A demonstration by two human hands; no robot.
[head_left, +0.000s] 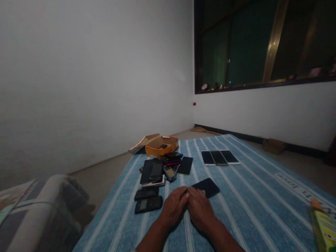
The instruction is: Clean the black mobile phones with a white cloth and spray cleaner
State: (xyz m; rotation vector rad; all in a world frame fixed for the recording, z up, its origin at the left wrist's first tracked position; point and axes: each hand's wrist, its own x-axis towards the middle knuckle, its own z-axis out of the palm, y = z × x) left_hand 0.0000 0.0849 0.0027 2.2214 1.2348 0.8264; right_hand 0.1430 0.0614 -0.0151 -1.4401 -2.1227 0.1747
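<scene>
My left hand (175, 203) and my right hand (198, 205) rest against each other low over the striped cloth, fingers curled inward. Whatever lies under the fingers, if anything, is hidden from view. Just beyond my right hand a dark smartphone (208, 187) lies flat, its near-left corner covered by the fingers; I cannot tell if they grip it. To the left of my left hand are two black keypad phones (149, 204) (147, 193), side by side. Behind them a heap of phones (155, 170) includes a small blue-grey keypad phone (170, 173).
Three smartphones (219, 158) lie in a row at the far right of the blue striped cloth (236, 210). An opened orange box (160, 150) stands behind the heap, with a phone inside. A yellow-green package (325, 227) sits at the right edge. Folded bedding (44, 213) is at left.
</scene>
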